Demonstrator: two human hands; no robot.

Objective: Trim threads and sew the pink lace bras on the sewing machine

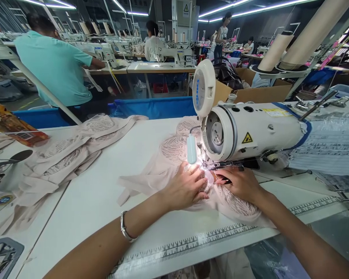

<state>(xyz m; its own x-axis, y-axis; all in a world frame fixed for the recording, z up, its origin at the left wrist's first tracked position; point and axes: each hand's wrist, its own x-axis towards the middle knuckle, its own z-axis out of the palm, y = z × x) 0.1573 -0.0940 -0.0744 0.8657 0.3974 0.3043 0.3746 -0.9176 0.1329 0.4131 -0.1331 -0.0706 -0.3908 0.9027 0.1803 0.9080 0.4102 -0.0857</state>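
A pale pink lace garment (174, 149) lies bunched under the head of a white sewing machine (253, 128), its needle area brightly lit. My left hand (187, 186) rests on the cloth just left of the needle, fingers spread and pressing it down. To the right of the needle, my right hand (240, 184) has its fingers closed on the edge of the cloth. A small dark object shows beneath those fingers; I cannot make out its kind. The lace under my right wrist bulges toward the table's front. The stitching point is partly hidden by my fingers.
More pink lace pieces (75, 151) lie in a long heap at the left, near a bottle (14, 124). A printed ruler strip (192, 244) runs along the front edge. Thread cones (276, 50) stand at the right. Beyond, a person in a turquoise shirt (52, 66) sits.
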